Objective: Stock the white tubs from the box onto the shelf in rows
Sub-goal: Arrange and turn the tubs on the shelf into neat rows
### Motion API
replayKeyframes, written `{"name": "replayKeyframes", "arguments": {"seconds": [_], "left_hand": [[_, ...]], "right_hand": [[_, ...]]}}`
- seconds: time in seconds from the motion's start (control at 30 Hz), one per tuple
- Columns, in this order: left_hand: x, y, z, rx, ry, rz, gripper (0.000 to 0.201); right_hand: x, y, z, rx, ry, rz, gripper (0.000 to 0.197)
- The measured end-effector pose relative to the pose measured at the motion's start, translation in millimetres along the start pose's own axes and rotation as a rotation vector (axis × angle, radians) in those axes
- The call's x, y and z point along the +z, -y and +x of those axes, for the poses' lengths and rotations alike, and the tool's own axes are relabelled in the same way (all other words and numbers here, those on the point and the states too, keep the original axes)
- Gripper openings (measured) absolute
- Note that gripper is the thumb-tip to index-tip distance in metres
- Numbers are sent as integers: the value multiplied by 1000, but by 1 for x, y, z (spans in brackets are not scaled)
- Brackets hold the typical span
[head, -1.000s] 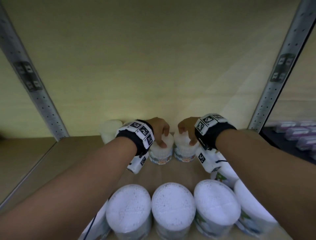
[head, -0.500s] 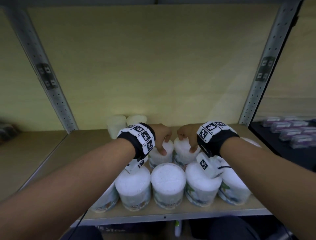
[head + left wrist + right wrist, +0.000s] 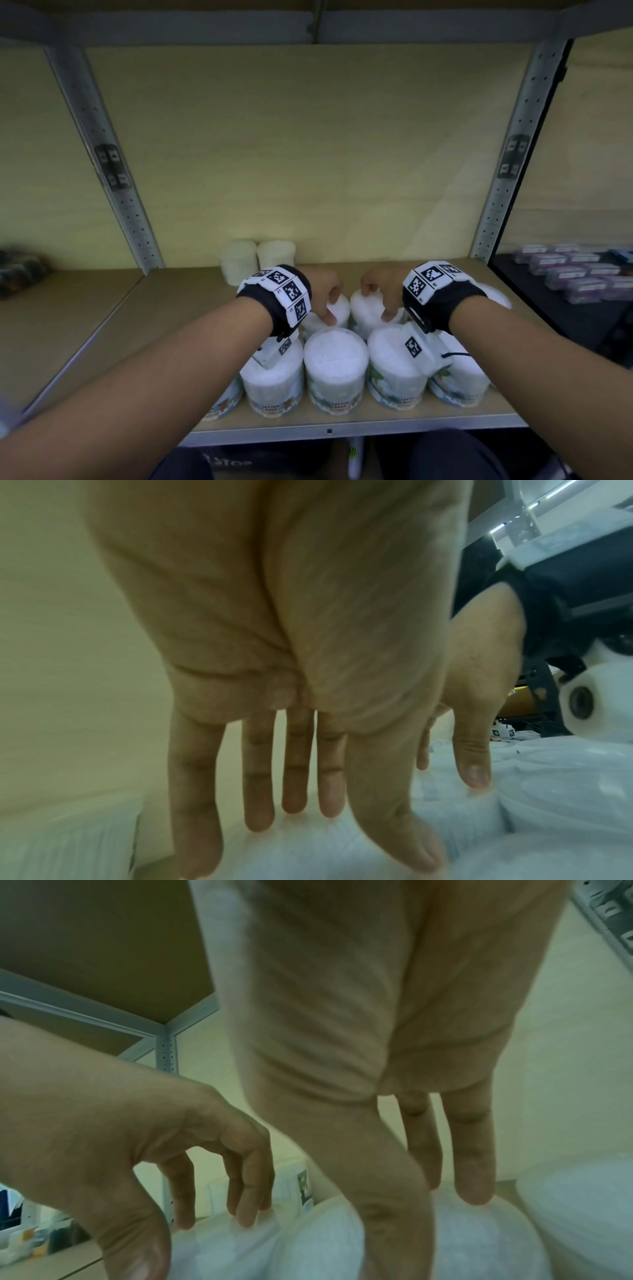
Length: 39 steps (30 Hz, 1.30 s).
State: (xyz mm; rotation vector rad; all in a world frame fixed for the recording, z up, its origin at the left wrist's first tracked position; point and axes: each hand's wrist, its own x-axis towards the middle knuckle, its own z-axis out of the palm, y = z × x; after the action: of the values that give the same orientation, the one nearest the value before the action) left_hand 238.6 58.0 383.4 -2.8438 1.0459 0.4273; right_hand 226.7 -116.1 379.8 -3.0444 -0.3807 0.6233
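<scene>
On the wooden shelf [image 3: 137, 335] a front row of several white cotton-bud tubs [image 3: 335, 363] stands at the edge. Behind it stand two more tubs side by side. My left hand [image 3: 331, 306] is on the left tub [image 3: 340, 308], thumb at its near rim and fingers at the far rim. My right hand [image 3: 376, 303] is over the right tub [image 3: 363, 308] in the same way. In the left wrist view, my left hand [image 3: 335, 840] hangs with nearly straight fingers, tips on a white lid [image 3: 308, 859]. In the right wrist view, my right hand [image 3: 435, 1226] looks the same over its tub [image 3: 479, 1245].
Two pale tubs [image 3: 257, 257] stand at the back wall, left of my hands. Another tub [image 3: 496, 294] shows behind my right wrist. Grey uprights [image 3: 113, 178] [image 3: 513, 154] frame the bay. Purple-labelled packs [image 3: 575, 274] lie in the bay to the right.
My head has pulled back, so the front row and shelf edge now show fully. Both hands stay over the same two tubs, with the fingers now straighter on the lids.
</scene>
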Motion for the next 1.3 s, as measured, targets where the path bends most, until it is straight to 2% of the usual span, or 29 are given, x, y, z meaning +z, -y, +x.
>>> {"name": "replayKeyframes", "arguments": {"seconds": [0.1,0.37,0.5,0.7,1.0,1.17,1.3], "left_hand": [[0,6,-2,-19,-14,-67,38],[-9,64,-17,-177,-99,-176,37],[-8,109,-24,-295,-134,-211,49],[4,170,-22,-412,-197,-296,50],[13,229,8,-463,-317,-357,52],[22,243,20,-465,-245,-346,58],[28,247,24,-456,-279,-345,52]], "right_hand": [[-5,0,-1,-1,22,29,63],[-25,18,23,-27,-185,124,48],[-38,33,50,-40,-216,132,45],[-49,64,111,-50,-252,97,46],[-68,108,184,-88,-255,6,48],[-69,114,207,-67,-183,-21,56],[-68,116,213,-71,-192,-49,55]]}}
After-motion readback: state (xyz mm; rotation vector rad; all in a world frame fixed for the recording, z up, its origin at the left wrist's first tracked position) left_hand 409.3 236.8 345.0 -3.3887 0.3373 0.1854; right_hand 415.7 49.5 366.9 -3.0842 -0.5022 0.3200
